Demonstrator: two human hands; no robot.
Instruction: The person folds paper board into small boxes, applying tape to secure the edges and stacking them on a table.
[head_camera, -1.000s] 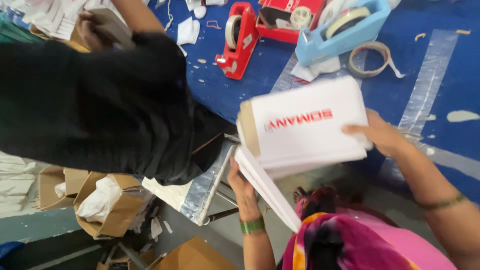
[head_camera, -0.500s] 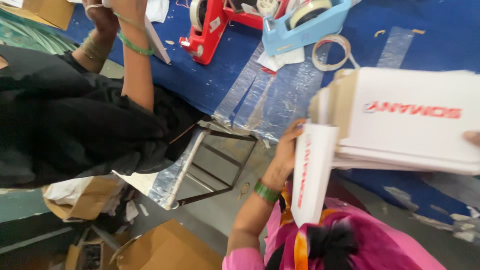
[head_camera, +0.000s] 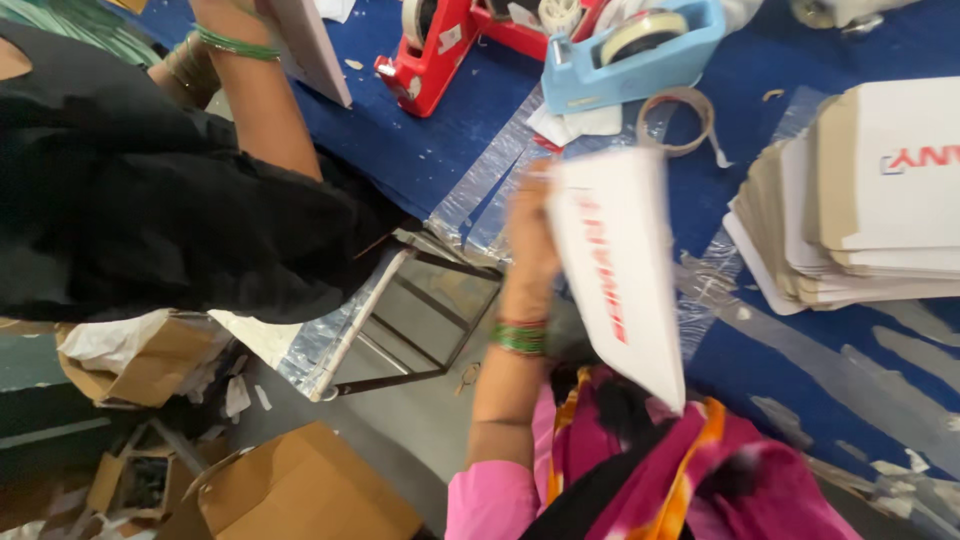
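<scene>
Here the left hand (head_camera: 530, 225), badly motion-blurred, has its grip closed on the upper edge of a flattened white carton (head_camera: 620, 270), held up off the blue tabletop (head_camera: 450, 130); the fingers cannot be made out singly. The right hand is out of frame. At three o'clock lies a stack of flat cartons (head_camera: 860, 200), cut by the edge. At twelve o'clock, a blue tape dispenser (head_camera: 640, 50) is partly cropped.
</scene>
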